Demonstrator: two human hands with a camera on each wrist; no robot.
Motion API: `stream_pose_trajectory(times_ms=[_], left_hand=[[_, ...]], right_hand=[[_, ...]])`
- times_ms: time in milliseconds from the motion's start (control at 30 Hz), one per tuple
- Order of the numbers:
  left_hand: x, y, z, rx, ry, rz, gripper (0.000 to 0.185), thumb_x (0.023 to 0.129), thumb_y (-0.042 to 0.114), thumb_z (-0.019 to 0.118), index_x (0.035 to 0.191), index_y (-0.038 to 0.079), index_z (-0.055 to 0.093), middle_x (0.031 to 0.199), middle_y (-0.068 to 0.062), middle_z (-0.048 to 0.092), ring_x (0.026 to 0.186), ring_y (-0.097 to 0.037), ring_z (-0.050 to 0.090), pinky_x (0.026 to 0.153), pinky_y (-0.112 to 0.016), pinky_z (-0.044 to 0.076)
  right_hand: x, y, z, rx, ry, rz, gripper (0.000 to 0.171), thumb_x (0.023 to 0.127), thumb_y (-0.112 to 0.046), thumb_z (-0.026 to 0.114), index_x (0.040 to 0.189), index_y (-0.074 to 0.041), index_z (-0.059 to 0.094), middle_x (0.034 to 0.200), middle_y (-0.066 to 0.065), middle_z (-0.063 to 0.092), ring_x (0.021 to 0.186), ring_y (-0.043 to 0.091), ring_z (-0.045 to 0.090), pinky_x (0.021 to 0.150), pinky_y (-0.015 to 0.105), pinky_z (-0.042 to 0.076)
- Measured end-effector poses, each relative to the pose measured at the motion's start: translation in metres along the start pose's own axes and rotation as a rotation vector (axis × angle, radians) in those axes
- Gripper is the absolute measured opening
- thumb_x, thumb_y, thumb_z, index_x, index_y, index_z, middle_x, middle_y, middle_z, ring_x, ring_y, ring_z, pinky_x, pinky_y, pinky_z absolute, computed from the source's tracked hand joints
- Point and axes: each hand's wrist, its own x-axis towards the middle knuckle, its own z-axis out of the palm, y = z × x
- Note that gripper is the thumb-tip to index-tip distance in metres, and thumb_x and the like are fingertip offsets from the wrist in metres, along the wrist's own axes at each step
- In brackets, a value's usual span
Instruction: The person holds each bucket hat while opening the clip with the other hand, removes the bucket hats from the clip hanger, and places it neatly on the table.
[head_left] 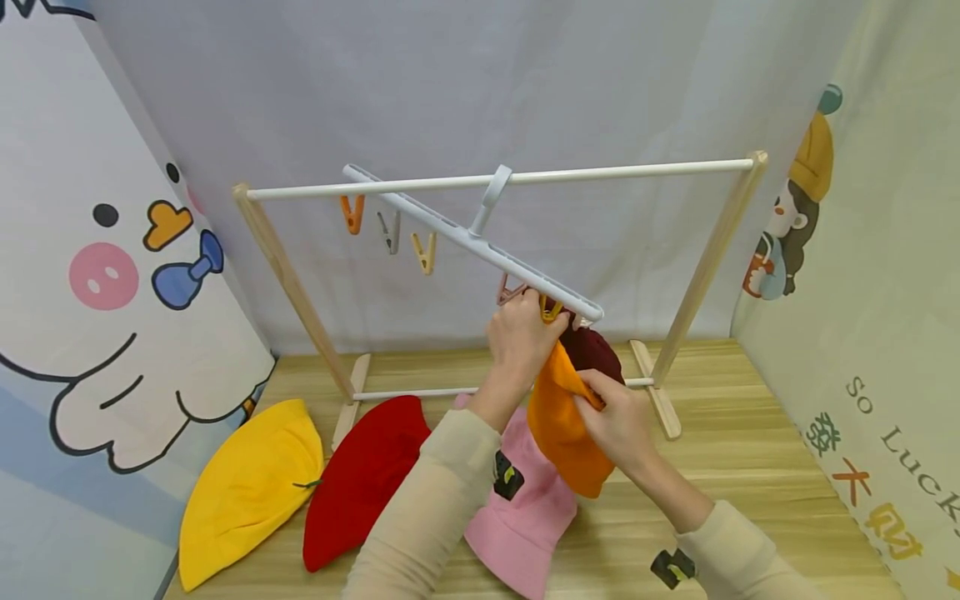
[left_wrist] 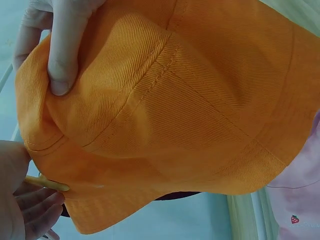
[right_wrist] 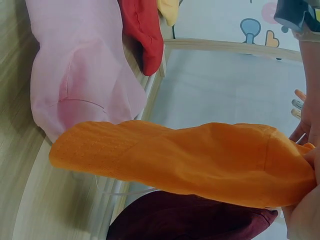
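Note:
My left hand point(head_left: 521, 333) grips a yellow clothespin point(head_left: 551, 310) that hangs near the right end of a white clip hanger point(head_left: 472, 237). The pin's tip meets the brim of an orange bucket hat point(left_wrist: 150, 110); whether it bites the cloth, I cannot tell. My right hand point(head_left: 618, 417) pinches that hat, thumb on the outer side in the left wrist view, and the hat droops downward. Just behind it hangs a maroon hat point(right_wrist: 190, 217), partly hidden, at the hanger's right end. A pink clothespin point(head_left: 510, 289) is close to my left hand.
The hanger hooks over the white rod point(head_left: 637, 172) of a wooden rack. Orange point(head_left: 352, 214), grey point(head_left: 390, 232) and pale yellow clothespins point(head_left: 424, 253) dangle at its left. Yellow point(head_left: 251, 492), red point(head_left: 367, 475) and pink hats point(head_left: 525, 517) lie on the wooden table.

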Motion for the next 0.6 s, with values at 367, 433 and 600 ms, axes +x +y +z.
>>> stream_pose_trajectory(times_ms=[367, 433, 600], left_hand=[[-0.0016, -0.0008, 0.0038, 0.039, 0.089, 0.034, 0.038, 0.072, 0.048, 0.072, 0.069, 0.013, 0.058, 0.066, 0.0, 0.06, 0.05, -0.024, 0.06, 0.043, -0.032, 0.046], [-0.002, -0.001, 0.0042, 0.049, 0.098, 0.041, 0.036, 0.074, 0.046, 0.072, 0.069, 0.012, 0.059, 0.069, -0.001, 0.061, 0.05, -0.024, 0.06, 0.043, -0.032, 0.046], [-0.0031, -0.0007, 0.0046, 0.047, 0.098, 0.047, 0.032, 0.076, 0.042, 0.071, 0.073, 0.011, 0.063, 0.074, -0.002, 0.062, 0.051, -0.022, 0.06, 0.042, -0.03, 0.045]], right_hand=[[-0.0026, 0.0005, 0.0033, 0.078, -0.024, 0.002, 0.018, 0.073, 0.005, 0.068, 0.085, -0.007, 0.066, 0.075, 0.002, 0.065, 0.061, 0.009, 0.052, 0.057, 0.017, 0.041], [-0.0028, 0.0007, 0.0033, 0.083, -0.027, 0.003, 0.017, 0.073, 0.004, 0.068, 0.085, -0.007, 0.066, 0.075, 0.002, 0.065, 0.061, 0.009, 0.052, 0.057, 0.016, 0.041], [-0.0025, 0.0014, 0.0029, 0.077, -0.031, 0.01, 0.015, 0.074, 0.003, 0.068, 0.085, -0.007, 0.065, 0.075, 0.002, 0.064, 0.062, 0.009, 0.051, 0.057, 0.016, 0.039]])
